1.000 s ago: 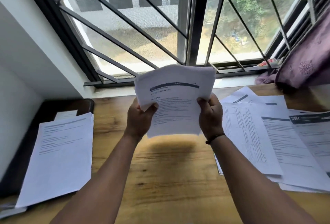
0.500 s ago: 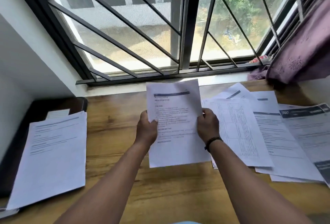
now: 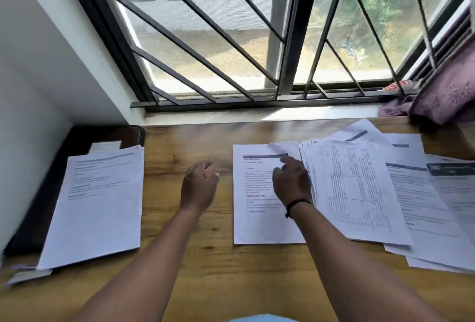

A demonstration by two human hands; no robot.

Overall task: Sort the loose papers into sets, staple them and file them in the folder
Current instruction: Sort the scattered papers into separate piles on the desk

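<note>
The print on every sheet is too blurred to read, and the spread of loose papers just right of the right hand runs off the right edge of the view. The dark folder well left of the left hand is mostly covered by a sorted stack of sheets; only its far edge and a pale label show. Some small pale thing pokes out beneath the near corner of that stack, too smeared to name. The right wrist hides part of the single sheet

Half a second ago both hands held that sheet up by its sides above the desk; now it lies flat on the wooden desk between the hands, its right edge slipped under the loose papers. The left hand has let go and hovers just left of the sheet, fingers loosely curled, holding nothing. The right hand rests on the sheet with fingers spread and relaxed, fingertips near the dark heading bar; a dark band circles its wrist

Beyond both hands stands a barred window, and past the right hand a purple cloth drapes over the sill onto the far desk corner
</note>
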